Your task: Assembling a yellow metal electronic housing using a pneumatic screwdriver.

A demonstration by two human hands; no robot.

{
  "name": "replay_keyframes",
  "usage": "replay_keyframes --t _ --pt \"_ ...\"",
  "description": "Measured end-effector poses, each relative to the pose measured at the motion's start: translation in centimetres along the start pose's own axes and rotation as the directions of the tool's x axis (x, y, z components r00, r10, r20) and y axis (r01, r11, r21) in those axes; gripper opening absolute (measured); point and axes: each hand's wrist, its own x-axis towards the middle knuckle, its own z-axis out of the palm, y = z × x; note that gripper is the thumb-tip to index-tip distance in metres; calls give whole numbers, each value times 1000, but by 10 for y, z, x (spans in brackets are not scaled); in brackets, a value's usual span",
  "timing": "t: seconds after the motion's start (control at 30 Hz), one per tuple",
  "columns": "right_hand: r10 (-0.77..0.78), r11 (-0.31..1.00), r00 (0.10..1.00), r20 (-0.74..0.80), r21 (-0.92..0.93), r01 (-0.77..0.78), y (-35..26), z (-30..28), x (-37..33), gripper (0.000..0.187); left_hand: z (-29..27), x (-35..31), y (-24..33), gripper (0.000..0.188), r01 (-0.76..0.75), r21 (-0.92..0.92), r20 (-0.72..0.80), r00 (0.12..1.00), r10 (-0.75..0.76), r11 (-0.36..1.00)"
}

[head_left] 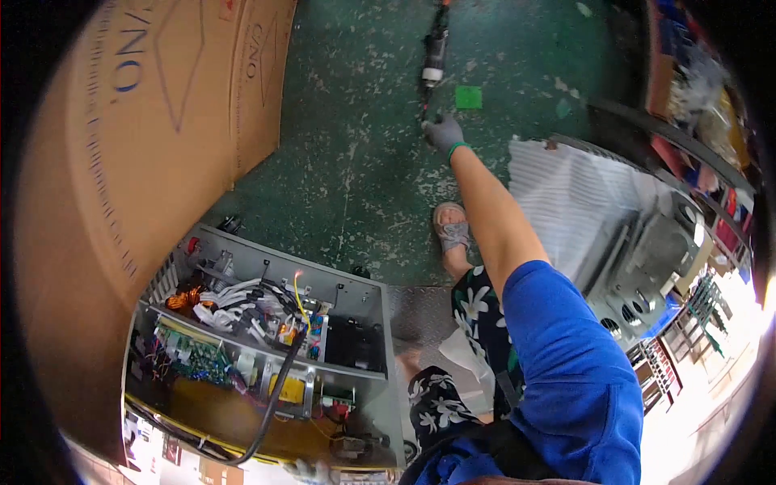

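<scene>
My right hand [444,134], in a grey glove with a green cuff, reaches far forward. Its fingers are curled at the thin bit end of a black and white electric screwdriver [434,61], which stretches toward the top edge. At the lower edge, only a pale gloved part of my left hand [311,470] shows, by the near side of an open metal cabinet [380,331]; its fingers are unclear. Inside the cabinet are a green circuit board [194,356], copper coils [184,299] and white cables [242,295]. A thick black cable [277,396] arches over its near compartment.
Large cardboard boxes [170,105] stand at left. A green square [469,97] marks the worn green floor [347,162]. At right lie white foam sheeting [566,194] and a grey metal panel [647,259], with cluttered shelving [703,137] beyond. My sandalled foot [451,226] is near the middle.
</scene>
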Motion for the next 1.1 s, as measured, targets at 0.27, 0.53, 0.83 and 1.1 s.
replay_keyframes --t 0.27,0.53,0.83,1.1 --pt "195 873 945 264 392 -290 -20 9 32 34 -31 -11 19 81 147 4 152 978 -146 989" --pt "257 847 870 421 336 -413 -7 -95 -151 37 -19 21 10 77 82 -91 -52 995 -87 992" --pt "376 823 821 430 253 -509 24 -239 -508 20 -2 45 75 73 261 -704 -499 480 -722 660" --pt "19 838 869 495 466 -284 109 -312 -771 39 -4 82 90 31 275 -535 -471 688 -552 799"
